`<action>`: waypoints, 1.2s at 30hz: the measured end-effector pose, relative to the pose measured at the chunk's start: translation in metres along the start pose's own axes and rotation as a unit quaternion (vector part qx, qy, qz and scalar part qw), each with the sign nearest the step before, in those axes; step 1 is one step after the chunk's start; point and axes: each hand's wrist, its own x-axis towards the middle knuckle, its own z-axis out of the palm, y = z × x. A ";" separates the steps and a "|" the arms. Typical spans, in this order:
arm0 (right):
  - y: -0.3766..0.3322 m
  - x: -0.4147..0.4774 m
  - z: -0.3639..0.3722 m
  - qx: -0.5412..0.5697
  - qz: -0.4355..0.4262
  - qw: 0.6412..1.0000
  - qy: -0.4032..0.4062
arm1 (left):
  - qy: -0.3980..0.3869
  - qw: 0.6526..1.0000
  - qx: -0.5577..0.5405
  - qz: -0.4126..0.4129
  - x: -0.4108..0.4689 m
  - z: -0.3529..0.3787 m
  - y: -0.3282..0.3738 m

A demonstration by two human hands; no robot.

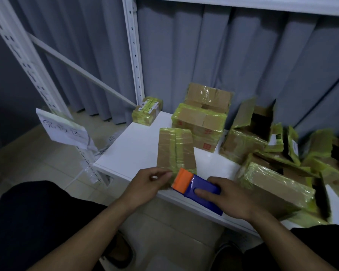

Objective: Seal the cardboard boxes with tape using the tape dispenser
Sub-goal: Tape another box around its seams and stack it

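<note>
While my right hand (pixel 230 198) grips the dispenser (pixel 199 189) at the table's (pixel 129 149) near edge and my left fingers (pixel 162 176) pinch its tape end, several far boxes (pixel 199 122) look sealed, but the right-hand ones (pixel 251 122) still gape open.

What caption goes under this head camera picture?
Right hand holds a blue-and-orange tape dispenser while the left hand pinches tape at a cardboard box.

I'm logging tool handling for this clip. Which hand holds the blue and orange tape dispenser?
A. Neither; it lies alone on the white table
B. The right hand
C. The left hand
B: the right hand wraps the blue and orange tape dispenser, while the left hand pinches at its orange end beside the taped cardboard box.
</note>
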 end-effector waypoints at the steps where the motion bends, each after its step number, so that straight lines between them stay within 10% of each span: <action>1: -0.001 0.000 0.000 0.006 -0.002 1.000 0.002 | 0.008 1.000 -0.002 0.003 0.001 0.001 0.000; 36: -0.036 0.012 0.004 -0.079 -0.003 0.997 0.026 | 0.135 0.987 -0.006 -0.091 0.026 -0.048 -0.031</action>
